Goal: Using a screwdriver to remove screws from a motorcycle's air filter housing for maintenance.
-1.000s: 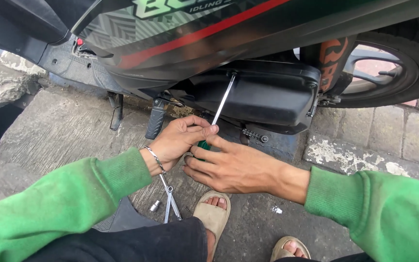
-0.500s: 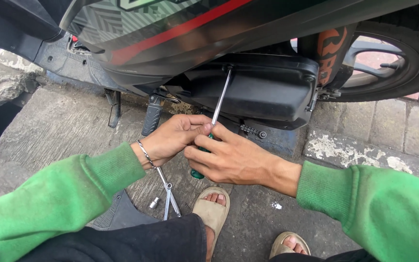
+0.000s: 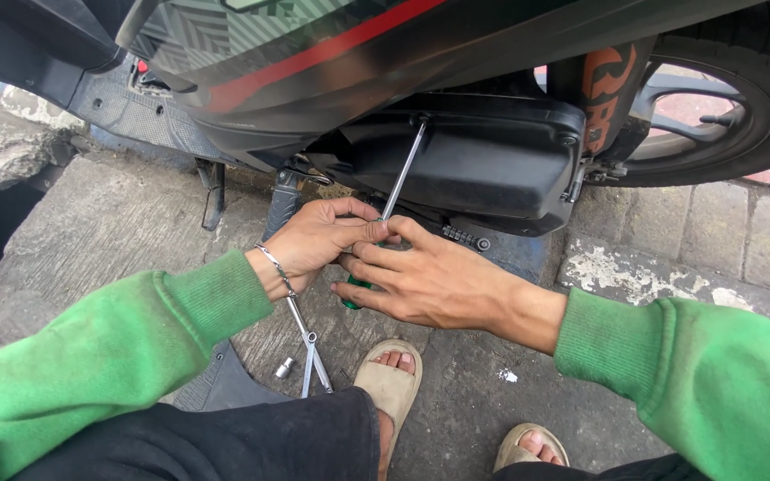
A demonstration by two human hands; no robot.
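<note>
Both hands hold a long screwdriver [image 3: 402, 172] with a green handle. Its steel shaft runs up and right to a screw at the top left corner of a black plastic cover [image 3: 483, 160] on the side of a scooter. My left hand [image 3: 318, 239] pinches the shaft just above the handle. My right hand [image 3: 425, 281] wraps the green handle, whose end shows below the fingers. Both arms wear green sleeves, and a thin metal bracelet circles the left wrist.
The scooter's dark body with a red stripe [image 3: 314, 53] fills the top, its rear wheel [image 3: 715, 116] at right. A side stand [image 3: 282, 205] reaches the concrete. A metal wrench [image 3: 309, 347] and a small socket [image 3: 285, 366] lie by my sandalled feet [image 3: 391, 383]. Paving bricks lie at right.
Both hands with the screwdriver have shifted slightly up and the view has tilted a little. The grip is unchanged.
</note>
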